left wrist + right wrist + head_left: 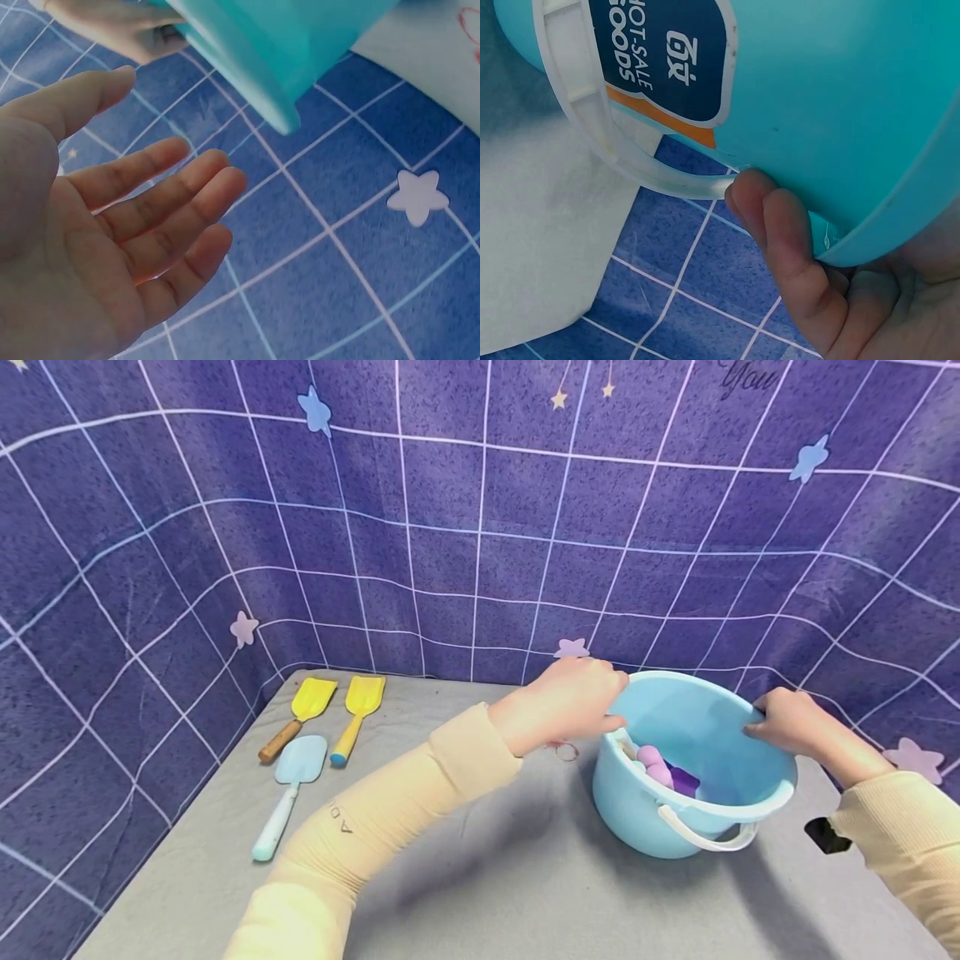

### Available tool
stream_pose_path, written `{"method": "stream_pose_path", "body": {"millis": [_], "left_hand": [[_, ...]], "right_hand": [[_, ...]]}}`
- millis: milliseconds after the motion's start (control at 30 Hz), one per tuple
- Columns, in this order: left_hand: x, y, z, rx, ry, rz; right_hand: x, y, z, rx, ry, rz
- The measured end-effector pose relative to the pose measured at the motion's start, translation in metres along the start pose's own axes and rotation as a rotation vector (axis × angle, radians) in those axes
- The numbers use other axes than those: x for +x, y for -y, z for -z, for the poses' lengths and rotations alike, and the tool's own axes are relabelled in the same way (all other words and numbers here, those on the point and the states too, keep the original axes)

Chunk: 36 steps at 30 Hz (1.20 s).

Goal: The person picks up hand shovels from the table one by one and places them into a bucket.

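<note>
A light blue plastic bucket [645, 822] with a white handle [708, 839] stands on the right part of the grey surface, appearing slightly tilted. My right hand [795, 720] grips its right rim; in the right wrist view, bent fingers [789, 232] lie on the outer wall below the rim. By the left rim is my left hand [566, 703]; its fingers are relaxed and apart from the bucket in the left wrist view, holding nothing. Inside the bucket lie a pink rounded thing [654, 764] and a purple piece [684, 781], partly hidden by the wall.
At the left lie two yellow toy shovels, one with a brown handle [279, 742] and one with a blue-tipped handle [347, 739], plus a pale blue shovel [302, 760]. A small black thing [827, 835] sits near my right sleeve. A purple gridded curtain [450, 568] stands behind.
</note>
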<state>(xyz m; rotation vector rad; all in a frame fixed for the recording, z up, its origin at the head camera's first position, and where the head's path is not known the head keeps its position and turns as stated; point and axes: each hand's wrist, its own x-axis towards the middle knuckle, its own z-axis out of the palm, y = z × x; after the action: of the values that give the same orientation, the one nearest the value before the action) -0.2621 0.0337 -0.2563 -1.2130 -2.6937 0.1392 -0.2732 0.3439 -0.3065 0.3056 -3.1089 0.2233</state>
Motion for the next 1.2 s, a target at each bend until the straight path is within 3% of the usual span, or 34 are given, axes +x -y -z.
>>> {"method": "stream_pose_path", "body": {"millis": [200,500,767,1000,1200], "left_hand": [[-0.017,0.011,0.005,-0.007,-0.067,0.027],[-0.044,0.022,-0.001,-0.011,-0.117,0.116],[-0.071,0.037,-0.02,0.073,-0.295,0.121],[-0.095,0.05,-0.043,0.053,-0.452,0.125],[-0.115,0.061,-0.06,0.039,-0.472,0.149]], "right_hand": [[0.0,-0.001,-0.001,-0.001,-0.005,0.006],[0.0,-0.002,0.0,-0.001,-0.011,0.013],[0.0,-0.002,-0.001,0.008,-0.005,0.008],[0.0,-0.002,-0.002,0.012,-0.01,0.01],[0.0,-0.002,-0.001,0.021,-0.008,-0.003]]}}
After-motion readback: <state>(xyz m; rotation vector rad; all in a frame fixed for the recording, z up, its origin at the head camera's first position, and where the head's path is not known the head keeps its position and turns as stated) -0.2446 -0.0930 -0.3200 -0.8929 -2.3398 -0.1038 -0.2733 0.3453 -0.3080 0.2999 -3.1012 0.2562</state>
